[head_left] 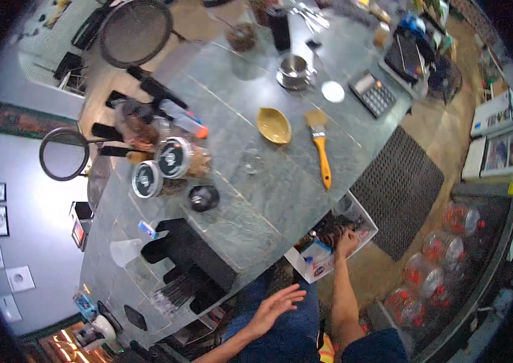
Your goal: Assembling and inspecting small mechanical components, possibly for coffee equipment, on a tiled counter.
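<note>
A white box like an open drawer [362,233] juts out below the table's edge, with dark items and a blue packet [317,249] inside. My right hand [346,243] reaches into it with fingers curled down; whatever they grip is hidden. Held over my lap, my left hand [277,308] has its fingers stretched out and touches nothing. On the tabletop above the box lies a flat brush [323,158] with a yellow handle. Beside it sits a yellow leaf-shaped dish [274,126].
The stone-tiled table [250,224] carries jars with black lids [174,157], a round black knob [203,198], a black stand [193,251], a metal cup [294,72] and a calculator [372,94]. A dark mat [398,187] and large clear bottles [423,272] are at the right.
</note>
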Tool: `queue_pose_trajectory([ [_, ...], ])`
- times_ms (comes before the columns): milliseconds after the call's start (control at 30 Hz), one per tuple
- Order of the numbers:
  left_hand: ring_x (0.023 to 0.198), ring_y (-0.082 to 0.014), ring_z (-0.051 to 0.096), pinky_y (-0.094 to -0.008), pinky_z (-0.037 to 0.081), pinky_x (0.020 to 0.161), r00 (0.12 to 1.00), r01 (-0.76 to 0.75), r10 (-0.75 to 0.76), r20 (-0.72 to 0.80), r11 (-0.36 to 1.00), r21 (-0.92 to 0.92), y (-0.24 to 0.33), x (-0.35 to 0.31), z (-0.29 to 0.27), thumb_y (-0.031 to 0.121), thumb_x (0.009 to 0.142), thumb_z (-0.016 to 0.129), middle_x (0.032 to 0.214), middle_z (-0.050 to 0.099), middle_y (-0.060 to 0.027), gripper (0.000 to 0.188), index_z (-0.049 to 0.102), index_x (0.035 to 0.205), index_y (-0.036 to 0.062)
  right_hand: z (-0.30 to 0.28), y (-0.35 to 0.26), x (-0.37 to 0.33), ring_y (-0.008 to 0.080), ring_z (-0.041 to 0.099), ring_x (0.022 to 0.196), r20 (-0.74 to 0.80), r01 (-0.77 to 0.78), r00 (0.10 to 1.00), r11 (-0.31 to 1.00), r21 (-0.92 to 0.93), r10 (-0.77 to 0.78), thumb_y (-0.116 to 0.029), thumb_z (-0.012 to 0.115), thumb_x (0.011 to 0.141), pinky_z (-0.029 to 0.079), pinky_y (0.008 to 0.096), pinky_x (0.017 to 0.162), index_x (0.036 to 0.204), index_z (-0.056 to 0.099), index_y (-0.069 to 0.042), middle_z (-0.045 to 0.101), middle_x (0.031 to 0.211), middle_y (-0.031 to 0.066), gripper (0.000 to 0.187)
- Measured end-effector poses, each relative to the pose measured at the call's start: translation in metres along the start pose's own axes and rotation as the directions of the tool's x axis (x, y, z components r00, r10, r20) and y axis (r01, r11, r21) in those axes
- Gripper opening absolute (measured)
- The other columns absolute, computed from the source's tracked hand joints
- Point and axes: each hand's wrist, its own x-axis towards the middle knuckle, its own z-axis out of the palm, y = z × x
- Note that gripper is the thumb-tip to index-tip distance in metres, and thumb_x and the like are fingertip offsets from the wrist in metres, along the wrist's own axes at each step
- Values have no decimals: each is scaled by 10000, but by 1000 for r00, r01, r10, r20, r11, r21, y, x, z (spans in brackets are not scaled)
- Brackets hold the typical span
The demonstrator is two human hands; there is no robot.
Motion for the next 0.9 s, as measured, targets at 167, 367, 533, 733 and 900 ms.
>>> queue_pose_trajectory([
  [167, 1520, -275, 401, -456, 336, 1235, 947, -173, 124, 298, 974, 146, 55, -74, 15, 389, 1080, 588, 1637, 445, -152, 708, 323, 1646, 58, -114, -198, -85, 223, 701, 853, -99, 651, 759, 752, 107, -643, -12, 750, 938, 575, 348, 848, 984, 717, 33, 708, 1023, 97, 72],
  [367, 1469, -283, 470, -468, 385, 1197, 774, -497, 318, 548, 841, 214, 100, -184, 11, 316, 1064, 642, 1583, 520, -126, 660, 380, 1639, 128, -186, -493, -255, 160, 711, 948, -22, 374, 842, 553, 745, -540, 26, 734, 949, 601, 301, 848, 1245, 655, 22, 692, 967, 102, 306],
  [533, 1468, -267, 473, -462, 369, 1222, 718, -612, 376, 586, 743, 272, 95, -243, -25, 363, 1052, 640, 1613, 493, -125, 687, 386, 1628, 87, -99, -588, -346, 181, 733, 941, 106, 518, 492, 388, 762, -864, -2, 763, 935, 627, 303, 795, 1296, 666, 20, 729, 1022, 103, 374],
  [733, 1430, -256, 511, -459, 379, 1215, 721, -649, 493, 486, 727, 225, 85, -293, -69, 370, 1047, 653, 1560, 554, -131, 710, 374, 1632, 83, 2, -678, -417, 292, 716, 879, 48, 788, 75, 89, 610, -996, -59, 745, 919, 576, 386, 781, 1257, 687, -12, 707, 1008, 172, 346],
  [900, 1408, -274, 526, -457, 378, 1200, 692, -694, 571, 442, 695, 189, 76, -322, -105, 327, 1048, 658, 1528, 577, -151, 702, 365, 1646, 106, 76, -700, -417, 382, 696, 953, 164, 920, -77, -7, 393, -983, -90, 728, 899, 562, 465, 851, 1228, 685, -8, 703, 1082, 206, 342],
])
